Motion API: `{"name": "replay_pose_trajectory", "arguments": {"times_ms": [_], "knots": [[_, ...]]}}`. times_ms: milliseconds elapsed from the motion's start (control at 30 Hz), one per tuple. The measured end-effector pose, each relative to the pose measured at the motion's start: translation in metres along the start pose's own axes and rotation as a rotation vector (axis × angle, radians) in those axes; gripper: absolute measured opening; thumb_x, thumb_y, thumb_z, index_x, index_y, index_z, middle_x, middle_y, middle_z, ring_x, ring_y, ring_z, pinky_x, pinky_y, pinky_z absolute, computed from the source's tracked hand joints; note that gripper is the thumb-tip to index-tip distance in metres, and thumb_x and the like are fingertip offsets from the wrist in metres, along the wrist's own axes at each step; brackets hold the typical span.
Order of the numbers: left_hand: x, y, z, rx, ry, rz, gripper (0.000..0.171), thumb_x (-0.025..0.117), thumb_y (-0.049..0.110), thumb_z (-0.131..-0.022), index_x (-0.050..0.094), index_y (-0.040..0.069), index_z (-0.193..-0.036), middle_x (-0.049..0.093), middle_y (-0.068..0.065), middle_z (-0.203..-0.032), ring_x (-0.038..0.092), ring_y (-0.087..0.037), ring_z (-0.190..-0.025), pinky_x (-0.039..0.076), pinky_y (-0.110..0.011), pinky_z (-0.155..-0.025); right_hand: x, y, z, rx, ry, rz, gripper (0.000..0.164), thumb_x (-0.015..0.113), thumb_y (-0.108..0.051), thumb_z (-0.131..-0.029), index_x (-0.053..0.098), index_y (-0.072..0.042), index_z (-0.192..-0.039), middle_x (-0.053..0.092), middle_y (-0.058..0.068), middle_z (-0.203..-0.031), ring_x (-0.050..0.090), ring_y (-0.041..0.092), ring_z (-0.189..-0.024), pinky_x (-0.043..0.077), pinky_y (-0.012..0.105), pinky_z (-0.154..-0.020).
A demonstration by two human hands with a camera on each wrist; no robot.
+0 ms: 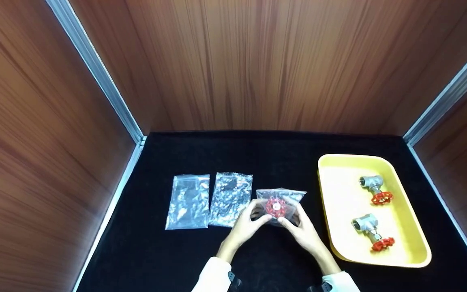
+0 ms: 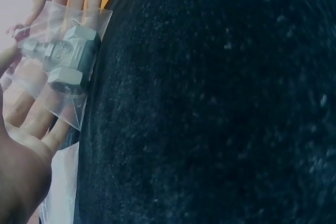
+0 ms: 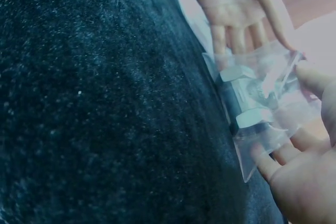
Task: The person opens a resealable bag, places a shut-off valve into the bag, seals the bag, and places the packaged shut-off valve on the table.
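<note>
Between both hands is a clear plastic bag (image 2: 76,111) with a metal valve (image 2: 73,56) inside. The valve's red handwheel (image 1: 276,207) faces up in the head view, while its grey body hangs toward the dark cloth in both wrist views. My left hand (image 1: 243,228) pinches the bag from the left, thumb near the handwheel and fingers along the far side. Opposite it, my right hand (image 1: 304,233) grips the bag's right side the same way. Clear plastic (image 1: 284,193) spreads behind the handwheel; whether it belongs to the held bag I cannot tell.
Two flat clear zip bags (image 1: 189,202) (image 1: 231,198) lie side by side left of the hands. At the right stands a yellow tray (image 1: 414,227) holding two valves (image 1: 373,188) (image 1: 373,233) with red handwheels. Wood-grain panels (image 1: 233,65) enclose the black cloth (image 1: 168,259).
</note>
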State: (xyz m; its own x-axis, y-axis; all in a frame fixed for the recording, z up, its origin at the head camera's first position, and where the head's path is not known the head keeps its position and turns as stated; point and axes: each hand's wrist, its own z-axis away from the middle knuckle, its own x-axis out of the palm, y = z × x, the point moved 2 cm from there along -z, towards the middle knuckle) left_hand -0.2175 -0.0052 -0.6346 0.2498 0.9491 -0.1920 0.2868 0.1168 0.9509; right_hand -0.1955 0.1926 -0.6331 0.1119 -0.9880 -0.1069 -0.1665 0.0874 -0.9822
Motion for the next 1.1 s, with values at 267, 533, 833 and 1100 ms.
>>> {"name": "replay_pose_trajectory", "arguments": {"times_ms": [267, 533, 833, 1100], "knots": [[0.002, 0.002, -0.003, -0.067, 0.034, 0.029, 0.042, 0.070, 0.032, -0.090, 0.059, 0.026, -0.129, 0.068, -0.001, -0.117, 0.066, -0.015, -0.106, 0.055, -0.029, -0.089, 0.000, -0.003, -0.005, -0.036, 0.036, 0.013, 0.059, 0.069, -0.008, -0.089, 0.047, -0.012, -0.144, 0.064, 0.018, -0.127, 0.066, 0.009, -0.108, 0.054, 0.020, -0.087], [0.006, 0.006, -0.009, -0.086, 0.089, 0.034, 0.040, 0.072, 0.033, -0.088, 0.063, 0.024, -0.125, 0.070, -0.003, -0.108, 0.067, -0.015, -0.099, 0.056, -0.028, -0.086, -0.002, -0.003, -0.009, -0.077, 0.021, 0.026, 0.059, 0.066, -0.005, -0.091, 0.045, -0.012, -0.146, 0.061, 0.018, -0.132, 0.064, 0.012, -0.108, 0.055, 0.021, -0.084], [0.013, 0.019, -0.017, -0.149, 0.146, 0.033, 0.034, 0.072, 0.020, -0.088, 0.065, 0.013, -0.121, 0.068, -0.012, -0.100, 0.067, -0.024, -0.088, 0.055, -0.029, -0.075, -0.002, -0.032, -0.009, 0.027, 0.100, 0.082, 0.051, 0.067, -0.006, -0.091, 0.049, -0.004, -0.139, 0.066, 0.017, -0.115, 0.066, 0.014, -0.094, 0.057, 0.031, -0.074], [0.017, 0.023, -0.023, -0.161, 0.172, 0.045, 0.030, 0.070, 0.019, -0.090, 0.067, 0.006, -0.117, 0.065, -0.011, -0.093, 0.061, -0.014, -0.080, 0.050, -0.019, -0.070, -0.003, -0.041, -0.014, 0.092, 0.111, 0.102, 0.052, 0.065, -0.010, -0.093, 0.045, -0.004, -0.141, 0.067, 0.020, -0.107, 0.070, 0.021, -0.090, 0.059, 0.033, -0.070]]}}
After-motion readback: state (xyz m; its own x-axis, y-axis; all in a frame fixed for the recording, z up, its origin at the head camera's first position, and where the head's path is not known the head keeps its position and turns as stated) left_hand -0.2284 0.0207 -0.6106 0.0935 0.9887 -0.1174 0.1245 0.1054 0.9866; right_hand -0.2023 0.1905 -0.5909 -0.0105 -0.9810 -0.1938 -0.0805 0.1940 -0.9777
